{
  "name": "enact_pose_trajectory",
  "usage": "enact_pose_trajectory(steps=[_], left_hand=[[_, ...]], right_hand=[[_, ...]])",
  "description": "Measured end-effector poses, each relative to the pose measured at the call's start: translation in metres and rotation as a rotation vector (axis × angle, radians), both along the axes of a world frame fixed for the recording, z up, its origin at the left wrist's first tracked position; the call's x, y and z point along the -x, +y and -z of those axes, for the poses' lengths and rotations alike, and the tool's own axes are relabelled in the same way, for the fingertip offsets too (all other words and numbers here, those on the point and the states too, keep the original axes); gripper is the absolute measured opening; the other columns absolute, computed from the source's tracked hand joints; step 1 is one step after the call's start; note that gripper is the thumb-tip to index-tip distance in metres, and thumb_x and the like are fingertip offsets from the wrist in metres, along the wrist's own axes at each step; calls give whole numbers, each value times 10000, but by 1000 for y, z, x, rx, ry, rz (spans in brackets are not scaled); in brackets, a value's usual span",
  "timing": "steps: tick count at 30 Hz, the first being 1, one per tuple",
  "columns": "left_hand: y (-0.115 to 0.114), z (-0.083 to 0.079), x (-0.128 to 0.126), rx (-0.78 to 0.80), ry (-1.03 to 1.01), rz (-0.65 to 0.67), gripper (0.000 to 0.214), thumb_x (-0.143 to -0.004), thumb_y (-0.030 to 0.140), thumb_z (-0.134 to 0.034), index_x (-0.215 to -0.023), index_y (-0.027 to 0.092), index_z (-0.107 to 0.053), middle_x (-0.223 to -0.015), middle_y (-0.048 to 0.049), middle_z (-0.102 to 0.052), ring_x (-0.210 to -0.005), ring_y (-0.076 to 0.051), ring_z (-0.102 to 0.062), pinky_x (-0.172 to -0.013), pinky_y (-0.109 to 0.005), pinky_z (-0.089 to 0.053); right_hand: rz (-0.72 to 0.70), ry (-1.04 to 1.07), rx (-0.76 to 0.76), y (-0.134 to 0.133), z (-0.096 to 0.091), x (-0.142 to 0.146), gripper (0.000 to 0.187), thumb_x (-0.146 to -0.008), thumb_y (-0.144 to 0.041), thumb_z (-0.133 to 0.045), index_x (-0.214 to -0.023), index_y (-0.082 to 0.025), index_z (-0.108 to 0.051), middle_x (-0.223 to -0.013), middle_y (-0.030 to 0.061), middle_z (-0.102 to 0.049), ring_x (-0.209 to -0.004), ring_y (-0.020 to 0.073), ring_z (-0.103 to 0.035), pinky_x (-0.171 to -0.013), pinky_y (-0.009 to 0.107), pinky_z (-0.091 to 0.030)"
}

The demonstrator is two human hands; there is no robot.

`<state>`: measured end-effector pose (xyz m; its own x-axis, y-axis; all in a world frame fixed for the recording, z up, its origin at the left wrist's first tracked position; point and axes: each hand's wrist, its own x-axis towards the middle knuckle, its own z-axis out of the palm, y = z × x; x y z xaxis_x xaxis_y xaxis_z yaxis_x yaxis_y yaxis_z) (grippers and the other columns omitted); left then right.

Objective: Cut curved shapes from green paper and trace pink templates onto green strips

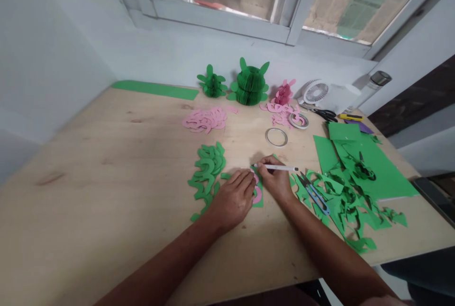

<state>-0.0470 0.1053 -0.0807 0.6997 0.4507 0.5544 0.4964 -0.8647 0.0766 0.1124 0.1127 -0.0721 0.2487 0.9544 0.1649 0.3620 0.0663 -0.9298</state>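
Note:
My right hand (274,179) grips a white pen (282,167), its tip near the top of a green paper piece (260,202). On that piece lies a curved pink paper cutout (257,194). My left hand (234,197) rests over the cutout with its fingers stretched out flat, hiding part of it. Left of this hand is a pile of wavy green cutouts (209,161). Just right of my right wrist lie blue thread snips (314,193), amid green paper scraps (350,202).
Pink cutouts (205,119) lie farther back, near a metal ring (276,137) and a tape roll (298,121). Folded paper figures (250,85) stand by the wall, beside a white fan (316,92). Black scissors (326,115) and green sheets (386,164) are at the right.

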Motion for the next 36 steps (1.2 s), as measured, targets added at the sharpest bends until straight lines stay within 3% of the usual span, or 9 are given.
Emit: enact_pose_trajectory(steps=[12,36], left_hand=[[-1,0,0,20,6,-2,309,-890,159,-427,-1085,33,-632,-1142,-197,-657,-1078,-278,-617,-994,-456,-481],[-1,2,0,54,-27,9,328,-890,153,-415,-1140,69,-610,-1137,-183,-658,-1121,-278,-593,-991,-482,-481]], right_hand=[[-21,-32,-19,-1,4,-1,163,-819,-373,-574,-803,-211,-590,-714,13,-652,-669,178,-621,-625,278,-481],[-27,-40,-1,-1,6,-2,179,-819,-390,-568,-824,-213,-590,-723,17,-667,-667,179,-629,-630,282,-496]])
